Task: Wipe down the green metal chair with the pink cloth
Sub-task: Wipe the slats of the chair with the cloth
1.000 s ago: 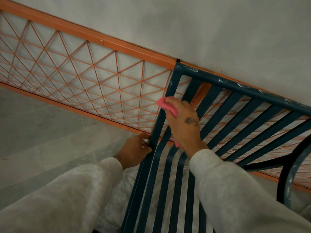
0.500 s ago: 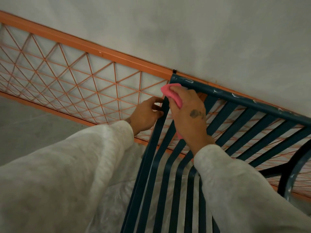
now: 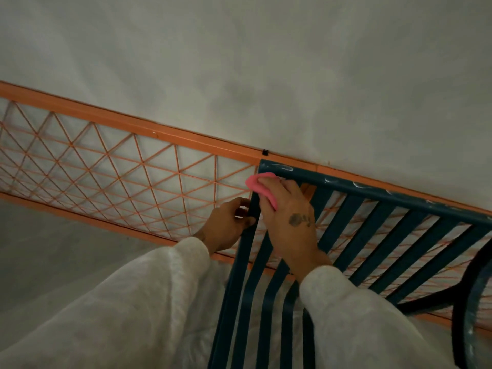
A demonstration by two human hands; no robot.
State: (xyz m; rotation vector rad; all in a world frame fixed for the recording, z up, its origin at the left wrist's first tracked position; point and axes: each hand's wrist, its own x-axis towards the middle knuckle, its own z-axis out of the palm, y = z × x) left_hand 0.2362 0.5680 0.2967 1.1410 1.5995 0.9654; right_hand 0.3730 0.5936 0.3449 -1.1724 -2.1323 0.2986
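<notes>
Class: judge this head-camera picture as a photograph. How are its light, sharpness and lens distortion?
Head view: dim, flat light, no glare or hard shadows; the wall looks mottled and grainy; the pink cloth and right hand on the green chair are soft-edged; the orange railing runs nearly straight, so little distortion shows.

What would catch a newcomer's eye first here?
The pink cloth stands out, held by the right hand against the top left corner of the green metal chair back. The left hand grips the chair's side rail just below; an orange lattice panel runs along the wall behind.
</notes>
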